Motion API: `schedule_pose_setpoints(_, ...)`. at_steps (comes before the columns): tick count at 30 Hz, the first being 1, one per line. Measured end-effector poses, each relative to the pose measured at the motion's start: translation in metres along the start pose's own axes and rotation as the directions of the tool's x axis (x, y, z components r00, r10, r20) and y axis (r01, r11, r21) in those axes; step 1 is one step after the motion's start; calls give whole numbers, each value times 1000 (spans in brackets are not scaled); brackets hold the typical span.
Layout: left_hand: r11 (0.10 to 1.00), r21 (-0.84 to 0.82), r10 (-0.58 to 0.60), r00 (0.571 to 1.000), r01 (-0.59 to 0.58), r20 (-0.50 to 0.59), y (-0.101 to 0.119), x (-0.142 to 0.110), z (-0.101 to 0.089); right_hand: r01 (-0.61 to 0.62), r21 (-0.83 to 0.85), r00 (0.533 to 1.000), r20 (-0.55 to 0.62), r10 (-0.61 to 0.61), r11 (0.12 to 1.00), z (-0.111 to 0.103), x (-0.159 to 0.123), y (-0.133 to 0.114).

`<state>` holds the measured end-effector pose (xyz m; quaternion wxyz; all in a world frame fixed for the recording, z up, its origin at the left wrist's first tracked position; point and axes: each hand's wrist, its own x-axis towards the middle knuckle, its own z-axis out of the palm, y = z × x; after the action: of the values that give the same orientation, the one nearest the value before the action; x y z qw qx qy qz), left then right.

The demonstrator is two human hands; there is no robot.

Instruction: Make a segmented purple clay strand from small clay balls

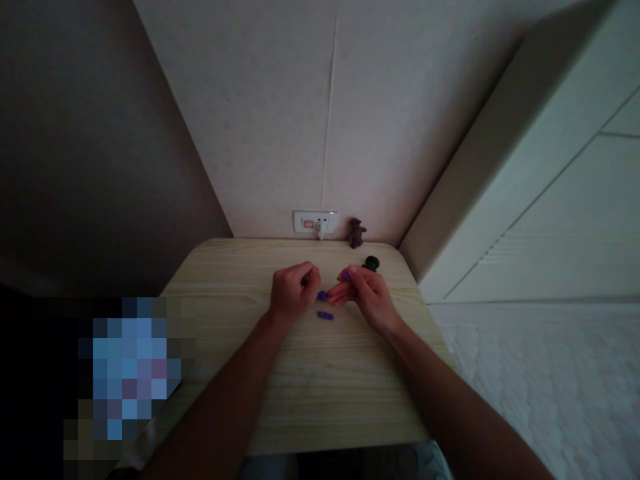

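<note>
My right hand (pixel 369 293) pinches a small purple piece (pixel 346 275) between thumb and forefinger, its other fingers stretched toward the left. My left hand (pixel 295 288) is curled closed just to the left; whatever its fingers hold, if anything, is hidden. Between the hands a purple lump (pixel 323 295) shows on or just above the table, close to the right fingertips. Nearer to me lies a short purple strip (pixel 325 316) with a bumpy outline. The purple material looks soft like modelling clay, but I cannot tell for sure.
The wooden table (pixel 325 387) meets the wall. A small brown bear figure (pixel 356 233) stands at its back edge, with a black round-topped object (pixel 371 263) behind my right hand. A wall socket (pixel 315 222) holds a white plug. A blurred-out patch (pixel 130 367) covers the lower left.
</note>
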<state>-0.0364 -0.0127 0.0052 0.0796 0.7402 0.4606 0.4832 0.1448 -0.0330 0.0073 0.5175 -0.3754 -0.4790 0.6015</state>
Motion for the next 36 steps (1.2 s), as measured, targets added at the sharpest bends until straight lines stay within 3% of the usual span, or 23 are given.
schedule_pose_setpoints(4,1000,7,8,1000,-8,-4,0,0,0,83,-64,996,-31,-85,994,-1,1,-2)
schedule_pose_setpoints(15,1000,-6,11,1000,-11,-13,-1,0,1,28,113,1000,0,-28,993,-1,2,2)
schedule_pose_setpoints(23,1000,6,5,1000,-5,-5,-1,0,0,78,-38,997,9,-78,996,-3,2,3)
schedule_pose_setpoints(28,1000,12,23,1000,-23,-18,0,1,0,127,-1,992,-9,-127,992,-6,4,7)
schedule_pose_setpoints(36,1000,22,20,1000,-19,-20,1,1,-1,76,22,994,-81,-74,997,-5,5,5)
